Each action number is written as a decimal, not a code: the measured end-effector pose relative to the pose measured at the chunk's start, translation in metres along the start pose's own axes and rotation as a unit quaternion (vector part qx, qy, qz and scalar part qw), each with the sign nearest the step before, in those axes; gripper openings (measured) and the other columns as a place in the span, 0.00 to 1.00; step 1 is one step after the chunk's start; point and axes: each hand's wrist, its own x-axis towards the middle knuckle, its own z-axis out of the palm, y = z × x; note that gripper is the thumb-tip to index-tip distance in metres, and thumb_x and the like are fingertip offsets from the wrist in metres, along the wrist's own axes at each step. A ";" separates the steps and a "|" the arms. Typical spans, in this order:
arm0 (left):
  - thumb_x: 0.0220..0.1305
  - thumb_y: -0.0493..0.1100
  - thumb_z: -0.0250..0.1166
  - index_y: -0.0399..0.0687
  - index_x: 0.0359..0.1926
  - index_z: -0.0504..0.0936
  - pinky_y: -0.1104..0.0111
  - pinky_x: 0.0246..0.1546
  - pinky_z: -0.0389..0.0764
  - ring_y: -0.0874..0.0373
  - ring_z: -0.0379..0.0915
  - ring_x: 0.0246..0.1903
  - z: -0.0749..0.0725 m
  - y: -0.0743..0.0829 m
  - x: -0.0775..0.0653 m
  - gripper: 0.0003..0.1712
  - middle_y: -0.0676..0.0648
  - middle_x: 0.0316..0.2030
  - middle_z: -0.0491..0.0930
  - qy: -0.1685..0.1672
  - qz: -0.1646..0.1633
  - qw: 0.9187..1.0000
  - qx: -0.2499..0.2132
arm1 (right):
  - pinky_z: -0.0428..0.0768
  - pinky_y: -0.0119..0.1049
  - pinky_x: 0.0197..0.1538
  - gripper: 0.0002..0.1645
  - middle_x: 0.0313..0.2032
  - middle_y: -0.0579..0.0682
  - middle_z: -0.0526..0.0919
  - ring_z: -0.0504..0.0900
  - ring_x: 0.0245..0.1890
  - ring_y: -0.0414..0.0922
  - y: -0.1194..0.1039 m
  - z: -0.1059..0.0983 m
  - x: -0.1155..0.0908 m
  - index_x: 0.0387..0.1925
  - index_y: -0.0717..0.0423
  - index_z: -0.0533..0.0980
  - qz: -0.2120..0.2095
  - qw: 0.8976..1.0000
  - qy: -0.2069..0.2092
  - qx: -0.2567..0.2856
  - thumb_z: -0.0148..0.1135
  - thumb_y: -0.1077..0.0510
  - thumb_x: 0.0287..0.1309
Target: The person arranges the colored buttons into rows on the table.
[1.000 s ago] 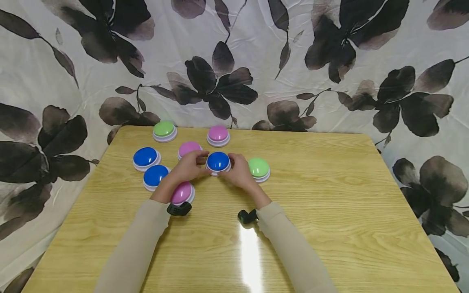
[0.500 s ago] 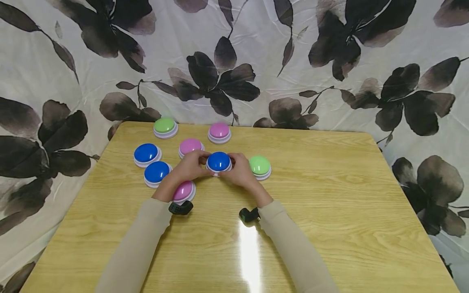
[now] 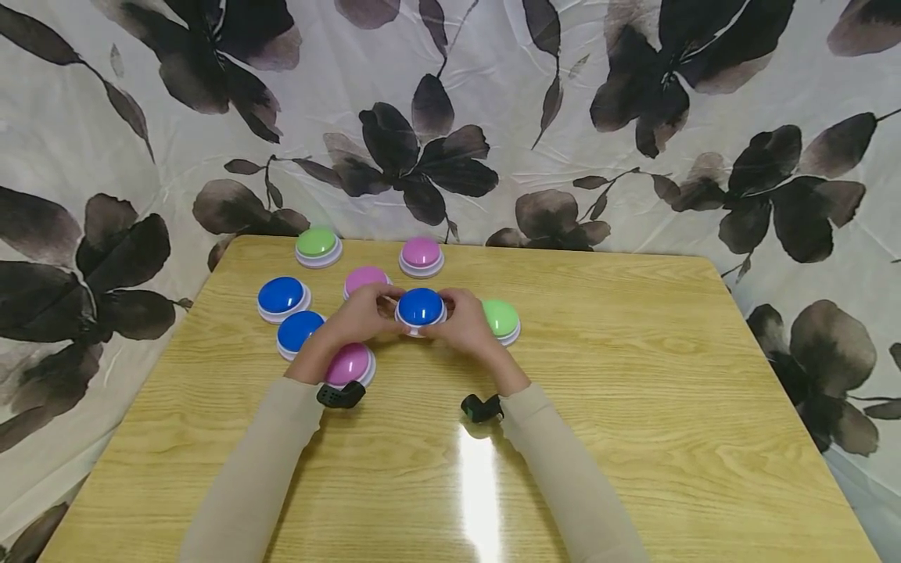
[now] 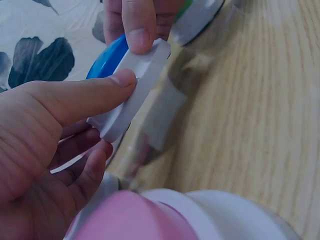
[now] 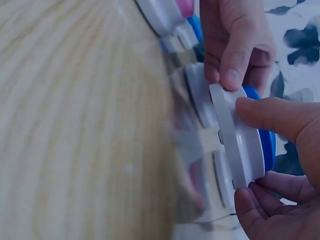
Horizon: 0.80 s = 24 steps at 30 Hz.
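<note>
A blue push button with a white round base (image 3: 421, 306) is gripped from both sides, close over the wooden table. My left hand (image 3: 360, 319) pinches its left rim, thumb on the near side and fingers around the back. On the opposite rim, my right hand (image 3: 464, 324) holds it the same way. The left wrist view shows the white base (image 4: 137, 102) edge-on, with the left thumb and right thumb pressed on its side. In the right wrist view the button (image 5: 242, 135) also appears tilted by the camera angle, with the right fingertips at its lower rim.
A green button (image 3: 501, 317) stands right beside the right hand. Around the left hand are pink buttons (image 3: 366, 277) (image 3: 348, 364) and blue buttons (image 3: 281, 295) (image 3: 299, 330). Farther back sit another green button (image 3: 317, 244) and pink button (image 3: 421, 253). A floral cloth (image 3: 549, 141) hangs behind the table (image 3: 633, 375).
Both hands have risen slightly with the blue button between them. The right hand now overlaps the green button's edge more. The other buttons stay in their places.
</note>
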 end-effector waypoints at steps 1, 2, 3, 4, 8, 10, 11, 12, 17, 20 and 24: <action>0.49 0.44 0.79 0.36 0.60 0.74 0.60 0.48 0.79 0.49 0.75 0.46 -0.001 0.002 0.000 0.39 0.42 0.51 0.77 0.001 0.000 1.000 -0.002 | 0.76 0.38 0.53 0.42 0.51 0.54 0.77 0.75 0.49 0.46 -0.002 -0.002 0.000 0.58 0.63 0.73 0.001 1.000 -0.001 0.003 0.81 0.54 0.42; 0.49 0.44 0.79 0.37 0.61 0.74 0.60 0.48 0.79 0.49 0.75 0.46 -0.002 0.004 0.000 0.39 0.42 0.51 0.77 0.003 -0.001 1.000 -0.004 | 0.76 0.38 0.53 0.41 0.51 0.54 0.77 0.76 0.49 0.46 -0.004 -0.005 0.000 0.58 0.63 0.73 0.001 1.000 -0.001 0.005 0.81 0.54 0.42; 0.49 0.44 0.79 0.37 0.61 0.74 0.60 0.48 0.79 0.49 0.75 0.46 -0.002 0.006 0.000 0.39 0.42 0.51 0.77 0.004 -0.001 1.000 -0.007 | 0.76 0.39 0.53 0.41 0.51 0.54 0.78 0.76 0.49 0.47 -0.006 -0.007 -0.001 0.58 0.63 0.73 -0.001 1.000 -0.002 0.006 0.81 0.54 0.42; 0.49 0.44 0.79 0.38 0.61 0.74 0.60 0.48 0.79 0.50 0.75 0.46 -0.003 0.008 0.000 0.39 0.43 0.50 0.77 0.005 -0.002 1.000 -0.007 | 0.76 0.39 0.53 0.41 0.51 0.54 0.78 0.76 0.49 0.47 -0.008 -0.010 -0.001 0.58 0.63 0.73 -0.001 1.000 -0.002 0.008 0.81 0.54 0.42; 0.49 0.46 0.79 0.41 0.61 0.75 0.60 0.47 0.80 0.50 0.74 0.46 -0.004 0.017 0.005 0.38 0.45 0.50 0.77 0.006 0.004 1.000 -0.005 | 0.77 0.40 0.53 0.41 0.51 0.54 0.78 0.76 0.50 0.47 -0.013 -0.022 -0.002 0.59 0.61 0.72 0.008 1.000 0.000 0.010 0.80 0.54 0.43; 0.49 0.46 0.79 0.41 0.61 0.76 0.60 0.47 0.80 0.50 0.74 0.47 -0.004 0.022 0.010 0.39 0.45 0.50 0.78 0.006 0.010 1.000 0.000 | 0.77 0.39 0.53 0.41 0.52 0.53 0.77 0.75 0.50 0.47 -0.014 -0.027 -0.002 0.59 0.61 0.72 0.013 1.000 0.000 0.013 0.80 0.54 0.44; 0.49 0.47 0.79 0.41 0.61 0.76 0.60 0.46 0.80 0.50 0.74 0.47 -0.004 0.024 0.012 0.38 0.45 0.50 0.78 0.006 0.012 1.000 0.001 | 0.77 0.40 0.54 0.42 0.52 0.54 0.77 0.75 0.50 0.47 -0.014 -0.031 -0.003 0.60 0.61 0.71 0.016 1.000 0.000 0.013 0.79 0.54 0.44; 0.49 0.47 0.79 0.41 0.61 0.76 0.61 0.46 0.80 0.50 0.74 0.47 -0.004 0.026 0.014 0.39 0.45 0.50 0.78 0.005 0.014 1.000 0.003 | 0.77 0.40 0.54 0.42 0.52 0.54 0.77 0.75 0.51 0.47 -0.014 -0.033 -0.003 0.60 0.61 0.71 0.017 1.000 0.002 0.014 0.79 0.54 0.44; 0.48 0.48 0.79 0.42 0.62 0.74 0.61 0.48 0.78 0.51 0.73 0.48 0.000 0.038 0.025 0.40 0.46 0.52 0.77 0.003 0.017 1.000 0.000 | 0.77 0.42 0.54 0.43 0.53 0.55 0.76 0.75 0.51 0.49 -0.011 -0.049 -0.003 0.61 0.61 0.70 0.025 1.000 0.009 0.016 0.79 0.53 0.45; 0.48 0.48 0.79 0.41 0.62 0.74 0.61 0.49 0.78 0.51 0.72 0.49 0.003 0.046 0.031 0.41 0.46 0.53 0.76 0.000 0.027 1.000 -0.006 | 0.77 0.43 0.54 0.42 0.54 0.55 0.76 0.75 0.52 0.50 -0.008 -0.058 -0.005 0.61 0.60 0.71 0.029 0.999 0.015 0.019 0.79 0.53 0.45; 0.48 0.46 0.79 0.39 0.61 0.74 0.62 0.48 0.78 0.52 0.72 0.48 0.010 0.057 0.039 0.40 0.46 0.53 0.76 0.000 0.047 0.999 -0.009 | 0.77 0.44 0.54 0.42 0.54 0.54 0.76 0.75 0.51 0.49 -0.006 -0.072 -0.010 0.61 0.59 0.71 0.030 0.999 0.025 0.023 0.79 0.54 0.45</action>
